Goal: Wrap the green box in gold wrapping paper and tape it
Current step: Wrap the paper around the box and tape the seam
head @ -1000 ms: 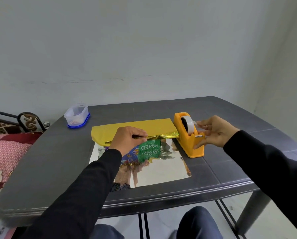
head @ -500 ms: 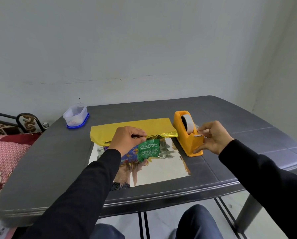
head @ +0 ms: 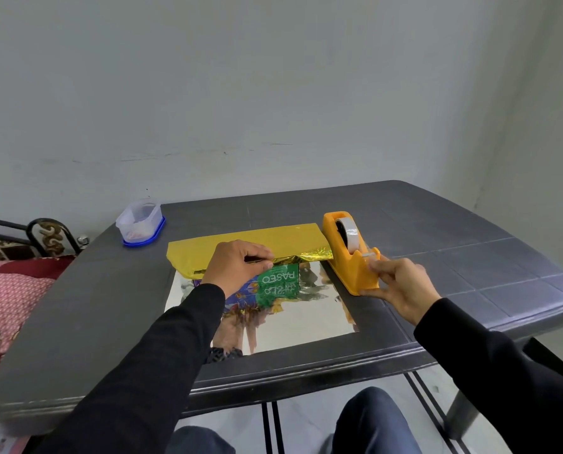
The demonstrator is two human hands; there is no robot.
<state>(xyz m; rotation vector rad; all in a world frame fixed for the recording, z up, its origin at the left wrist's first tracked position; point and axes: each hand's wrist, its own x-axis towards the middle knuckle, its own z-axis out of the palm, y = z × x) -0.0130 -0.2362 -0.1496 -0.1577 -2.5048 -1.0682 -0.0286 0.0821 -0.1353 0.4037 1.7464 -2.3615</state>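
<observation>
The green box (head: 278, 277) lies on the shiny inner side of the gold wrapping paper (head: 293, 311), mirrored in the foil. The paper's far half (head: 250, 240) is folded over the box top. My left hand (head: 239, 265) holds that folded edge down on the box, thumb and fingers pinching the paper's edge. The orange tape dispenser (head: 350, 253) stands just right of the paper with a white tape roll. My right hand (head: 396, 285) is at the dispenser's near end, fingertips pinching the tape end at the cutter, thumb against the base.
A clear plastic tub with a blue lid (head: 141, 221) sits upside down at the back left of the dark grey table (head: 453, 257). A bed with a red patterned cover (head: 8, 290) is off the table's left side. My knees show under the near edge.
My right hand slid from the tape roll down to the dispenser's cutter end and toward me. My left hand stayed on the folded paper.
</observation>
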